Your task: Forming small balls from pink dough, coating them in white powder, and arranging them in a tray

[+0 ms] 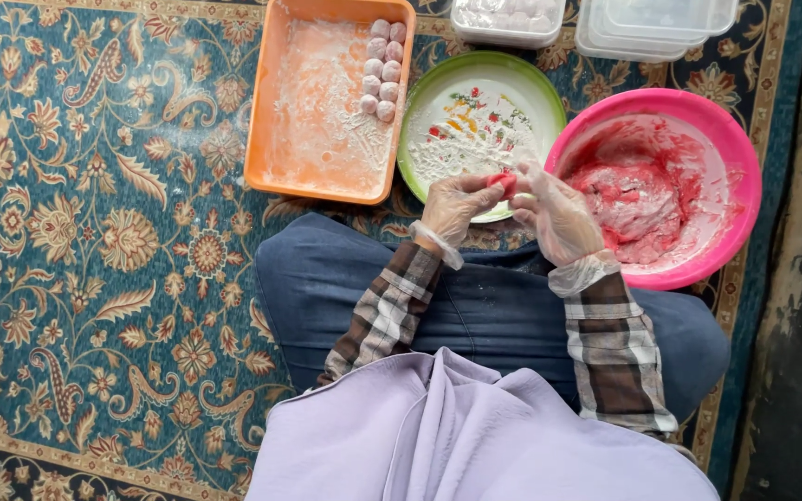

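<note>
Both gloved hands meet above your lap: your left hand [452, 206] and right hand [557, 215] pinch a small red dough piece [504, 183] between their fingertips, over the near rim of the green plate [420, 111]. Your right hand sits nearer the pink bowl [744, 167].
</note>
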